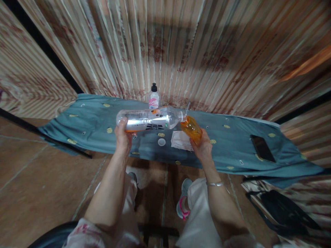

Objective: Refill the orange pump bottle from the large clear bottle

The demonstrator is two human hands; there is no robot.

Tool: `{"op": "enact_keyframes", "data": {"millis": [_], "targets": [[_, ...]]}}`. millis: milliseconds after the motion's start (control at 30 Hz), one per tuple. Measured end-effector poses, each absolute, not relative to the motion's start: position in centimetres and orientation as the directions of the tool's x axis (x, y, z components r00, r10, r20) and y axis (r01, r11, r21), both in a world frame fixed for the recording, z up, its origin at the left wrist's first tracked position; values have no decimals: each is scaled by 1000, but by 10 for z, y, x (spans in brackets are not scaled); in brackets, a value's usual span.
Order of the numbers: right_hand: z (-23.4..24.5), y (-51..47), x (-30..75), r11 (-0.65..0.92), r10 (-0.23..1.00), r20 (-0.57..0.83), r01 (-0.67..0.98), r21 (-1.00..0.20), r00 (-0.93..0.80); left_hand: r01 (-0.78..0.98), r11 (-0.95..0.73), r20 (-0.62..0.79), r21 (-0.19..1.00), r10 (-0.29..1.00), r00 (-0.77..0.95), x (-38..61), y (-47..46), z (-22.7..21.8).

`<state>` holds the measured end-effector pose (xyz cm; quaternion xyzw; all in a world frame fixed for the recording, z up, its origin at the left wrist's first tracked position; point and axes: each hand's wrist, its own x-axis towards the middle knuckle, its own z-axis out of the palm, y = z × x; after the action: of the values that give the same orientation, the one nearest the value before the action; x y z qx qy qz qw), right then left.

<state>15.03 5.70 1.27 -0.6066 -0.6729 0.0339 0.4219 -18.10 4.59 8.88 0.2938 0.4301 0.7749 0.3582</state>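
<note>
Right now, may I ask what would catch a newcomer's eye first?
Probably the orange container in the right hand, held at the mouth of the clear bottle that the left hand holds sideways. Next, perhaps, the black phone lying toward the right end of the blue-green cloth.

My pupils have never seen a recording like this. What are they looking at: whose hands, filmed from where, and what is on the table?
There is no machine here, just a person's bare hands, in one picture from a camera worn on the head, looking forward and down. The left hand grips a labelled clear plastic bottle lying sideways, its neck at the orange translucent container held in the right hand. On the teal patterned cloth are a black-capped squeeze bottle, a small whitish disc, perhaps a cap, a folded white cloth or paper, and, toward the right, a dark smartphone.
</note>
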Motion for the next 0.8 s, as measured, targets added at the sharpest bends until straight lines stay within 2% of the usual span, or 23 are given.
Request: {"op": "enact_keyframes", "data": {"millis": [800], "targets": [[12,57,150,253,847,523,796,-550,92,-293,-374,143,880,796,-588,-180,47,86]]}}
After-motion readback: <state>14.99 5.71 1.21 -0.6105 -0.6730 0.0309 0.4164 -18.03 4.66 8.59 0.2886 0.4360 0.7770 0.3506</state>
